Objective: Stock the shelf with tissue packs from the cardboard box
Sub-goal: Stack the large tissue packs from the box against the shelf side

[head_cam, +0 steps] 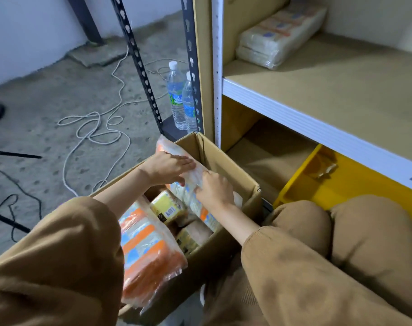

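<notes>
You are crouching beside the cardboard box point(226, 161) with both hands on one tissue pack point(191, 175), which is standing half out of the box against its far right wall. Your left hand point(169, 167) is lying flat across the upper part of the pack, fingers extended and pressing rather than curled around it. Your right hand point(215, 190) is gripping the lower part, fingers bent onto the wrapper. So you are holding the pack between the two hands, not yet clear of the box.

The pack's long axis is running from its far upper end, up by the box's back corner, down towards you and to the right, where its lower end is still buried among the other packs point(146, 250). The shelf point(329, 90) is lying to your right and above the box, with one pack already placed point(280, 36) at its back left corner. Your right hand is the nearer one to the shelf, and your left is holding the far end.

The coming move looks to be a lift up and a swing rightward over the box wall. The pack will probably have to turn so its length is lying along the shelf board, beside the placed pack.
</notes>
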`<state>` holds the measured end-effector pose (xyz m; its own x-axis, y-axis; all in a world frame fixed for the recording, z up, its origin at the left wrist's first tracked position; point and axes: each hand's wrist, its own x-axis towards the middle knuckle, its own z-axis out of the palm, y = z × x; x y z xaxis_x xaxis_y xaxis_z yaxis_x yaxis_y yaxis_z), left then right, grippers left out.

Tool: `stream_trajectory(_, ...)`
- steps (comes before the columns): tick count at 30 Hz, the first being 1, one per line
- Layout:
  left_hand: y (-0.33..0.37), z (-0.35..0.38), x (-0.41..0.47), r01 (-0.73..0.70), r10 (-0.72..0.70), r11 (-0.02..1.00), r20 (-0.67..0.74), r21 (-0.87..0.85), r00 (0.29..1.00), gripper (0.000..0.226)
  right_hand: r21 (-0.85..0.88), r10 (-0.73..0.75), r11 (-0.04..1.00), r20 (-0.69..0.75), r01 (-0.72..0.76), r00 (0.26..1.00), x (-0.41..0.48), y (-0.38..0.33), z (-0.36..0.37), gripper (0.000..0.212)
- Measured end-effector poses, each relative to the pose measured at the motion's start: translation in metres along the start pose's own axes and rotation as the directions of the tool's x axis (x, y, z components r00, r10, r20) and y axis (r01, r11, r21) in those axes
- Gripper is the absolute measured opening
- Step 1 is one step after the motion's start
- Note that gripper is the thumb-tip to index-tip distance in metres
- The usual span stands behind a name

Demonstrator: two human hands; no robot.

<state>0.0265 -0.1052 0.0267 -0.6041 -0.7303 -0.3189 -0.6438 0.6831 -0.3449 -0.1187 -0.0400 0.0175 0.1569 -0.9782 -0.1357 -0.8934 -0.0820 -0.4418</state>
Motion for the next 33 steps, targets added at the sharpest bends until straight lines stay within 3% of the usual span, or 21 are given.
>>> stream_trajectory(1,-0.004,-0.008,-0.006,-0.017,0.016,1.000,-0.134,-0.007,0.991,0.068,-0.016,-0.030,0.999,-0.024,0.030,0.999,-0.004,-0.002,-0.009,0.027)
stream_trajectory(4,-0.007,-0.043,-0.026,0.004,-0.002,1.000,-0.179,0.014,0.984,0.070,-0.059,-0.106,0.993,-0.120,0.099,0.987,-0.014,-0.008,-0.040,0.027)
stream_trajectory(10,0.001,-0.131,-0.032,0.044,0.015,0.991,-0.438,0.124,0.899,0.064,-0.152,-0.197,0.975,-0.269,0.161,0.943,-0.031,-0.001,-0.126,0.033)
stream_trajectory(13,0.012,-0.175,-0.020,0.135,-0.114,0.991,-0.522,0.002,0.845,0.062,-0.234,-0.201,0.964,-0.324,0.127,0.924,-0.037,0.016,-0.170,0.035)
stream_trajectory(15,0.022,-0.200,-0.005,0.203,-0.180,0.979,-0.509,-0.010,0.842,0.062,-0.283,-0.201,0.954,-0.361,0.099,0.911,-0.039,0.031,-0.198,0.034)
stream_trajectory(23,0.065,-0.276,0.072,0.207,-0.234,0.972,-0.527,-0.110,0.817,0.061,-0.433,-0.156,0.901,-0.397,-0.034,0.904,-0.033,0.103,-0.279,0.045)
stream_trajectory(33,0.091,-0.295,0.157,0.182,-0.241,0.968,-0.450,-0.172,0.860,0.051,-0.440,-0.060,0.897,-0.224,-0.046,0.973,0.009,0.175,-0.311,0.045)
